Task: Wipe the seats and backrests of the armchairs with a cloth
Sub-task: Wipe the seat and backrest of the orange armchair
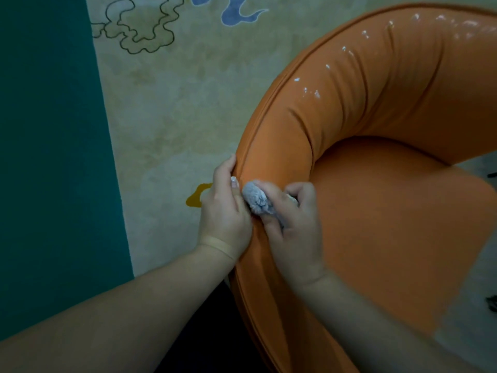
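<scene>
A right hand [293, 211], fingers curled round a grey cloth [256, 197], wipes the orange armchair [376, 211] backrest while the left hand [224, 208] grips its rim beside them; the glossy curve beyond the fingertips probably comes next.

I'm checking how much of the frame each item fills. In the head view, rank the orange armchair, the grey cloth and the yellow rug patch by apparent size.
1. orange armchair, by far the largest.
2. grey cloth, partly hidden in the right hand.
3. yellow rug patch, close to the cloth and partly hidden, so that order is unsure.

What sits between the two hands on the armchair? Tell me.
In the head view, a bunched grey cloth lies between the left hand and right hand, against the orange armchair.
</scene>
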Demonstrator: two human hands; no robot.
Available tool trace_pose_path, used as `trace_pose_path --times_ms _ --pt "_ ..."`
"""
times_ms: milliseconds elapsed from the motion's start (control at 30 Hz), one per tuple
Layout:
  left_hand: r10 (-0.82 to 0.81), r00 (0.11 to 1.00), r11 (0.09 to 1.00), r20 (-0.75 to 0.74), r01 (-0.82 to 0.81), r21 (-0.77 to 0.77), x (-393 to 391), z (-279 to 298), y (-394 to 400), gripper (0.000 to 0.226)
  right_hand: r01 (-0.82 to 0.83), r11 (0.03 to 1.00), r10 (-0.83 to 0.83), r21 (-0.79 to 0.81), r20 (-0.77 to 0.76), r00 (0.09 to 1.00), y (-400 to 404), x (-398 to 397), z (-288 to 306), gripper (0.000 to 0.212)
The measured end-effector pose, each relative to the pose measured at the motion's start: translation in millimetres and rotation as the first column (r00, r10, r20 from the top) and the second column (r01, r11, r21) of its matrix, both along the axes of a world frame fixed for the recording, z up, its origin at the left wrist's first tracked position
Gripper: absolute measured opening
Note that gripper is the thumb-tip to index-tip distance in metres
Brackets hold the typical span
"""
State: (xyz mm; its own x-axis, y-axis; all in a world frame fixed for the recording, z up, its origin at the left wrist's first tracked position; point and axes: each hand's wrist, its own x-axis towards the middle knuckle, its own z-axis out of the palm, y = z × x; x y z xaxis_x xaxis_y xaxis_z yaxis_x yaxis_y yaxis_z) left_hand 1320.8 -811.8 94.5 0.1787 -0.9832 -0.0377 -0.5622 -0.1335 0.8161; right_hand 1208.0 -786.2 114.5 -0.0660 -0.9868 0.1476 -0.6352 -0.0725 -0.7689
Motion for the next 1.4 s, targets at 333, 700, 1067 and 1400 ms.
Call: trace_pose_path --times_ms 333,700,1067,1400 --pt "-0.041 0.999 0.998 0.017 0.040 0.050 -0.6 5.8 0.6 0.047 0.200 0.977 -0.189 -0.071 0.144 0.971 -32.1 -11.2 -27.4 0.035" --pt "-0.139 0.979 0.979 0.152 0.112 0.171 -6.7 13.4 -8.7 0.049 0.110 0.991 -0.104 -0.079 0.084 0.991 -35.3 -26.7 -28.3 0.036" --pt "-0.164 0.940 0.970 0.297 0.100 0.220 -41.5 18.4 -112.6 0.047 0.571 0.819 -0.542 0.063 0.411 0.733 -145.7 -64.1 -12.4 0.042" --pt "-0.115 0.925 0.983 0.362 0.054 0.173 -44.2 18.4 -108.4 0.057 0.254 0.953 -0.244 -0.167 0.079 0.966 -151.7 -48.5 -19.0 0.039"
